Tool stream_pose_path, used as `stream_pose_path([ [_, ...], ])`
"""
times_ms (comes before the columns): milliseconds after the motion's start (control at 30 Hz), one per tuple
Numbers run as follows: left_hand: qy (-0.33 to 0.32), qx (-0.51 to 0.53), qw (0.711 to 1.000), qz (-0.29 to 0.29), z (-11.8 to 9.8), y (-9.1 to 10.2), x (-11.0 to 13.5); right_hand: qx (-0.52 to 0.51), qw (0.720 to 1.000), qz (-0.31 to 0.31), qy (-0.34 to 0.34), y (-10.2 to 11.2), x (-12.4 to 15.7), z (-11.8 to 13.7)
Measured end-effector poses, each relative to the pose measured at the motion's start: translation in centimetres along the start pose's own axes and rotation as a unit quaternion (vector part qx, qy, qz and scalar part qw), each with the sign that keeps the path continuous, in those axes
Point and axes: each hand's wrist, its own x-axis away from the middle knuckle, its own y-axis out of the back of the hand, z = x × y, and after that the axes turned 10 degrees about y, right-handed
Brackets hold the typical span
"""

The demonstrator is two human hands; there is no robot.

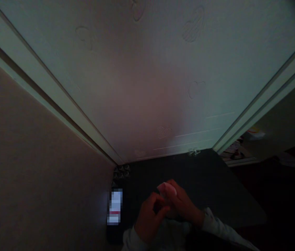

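Observation:
A small pale pink piece (170, 189), thin and curved like paper or petal, sits in my right hand (182, 202), which closes around it. The light is too dim to tell its kind. Close beside it on the left, my left hand (148, 216) has its fingers curled in a pinch, thumb and forefinger forming a loop. Whatever lies between those fingertips is hidden. Both hands are over the near part of a dark table (199, 181), in front of my body.
A lit, blurred phone-like screen (115, 207) lies at the table's left side by the wall (45, 157). Several small clear objects (121, 171) stand in the back left corner, others (194, 151) along the back edge. A pale panel with embossed hearts (164, 131) rises behind.

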Motion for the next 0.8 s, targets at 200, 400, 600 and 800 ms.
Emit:
stream_pose_path([
  [200, 0.009, 0.002, 1.000, 0.003, -0.5, 0.0, -0.1, -0.027, 0.999, -0.029, -0.015, -0.1, 0.0, -0.4],
  [400, 0.025, 0.052, 0.998, -0.009, -0.3, -0.2, -0.3, -0.057, 0.997, -0.032, -0.031, -0.3, 0.2, -1.8],
  [600, 0.061, 0.163, 0.984, -0.033, 0.2, -0.2, -0.7, -0.080, 0.996, -0.030, -0.027, -0.5, 0.1, -2.2],
  [800, 0.080, 0.214, 0.973, -0.023, 0.2, -0.2, -0.9, -0.082, 0.997, 0.010, -0.009, -0.2, -0.1, -0.9],
])
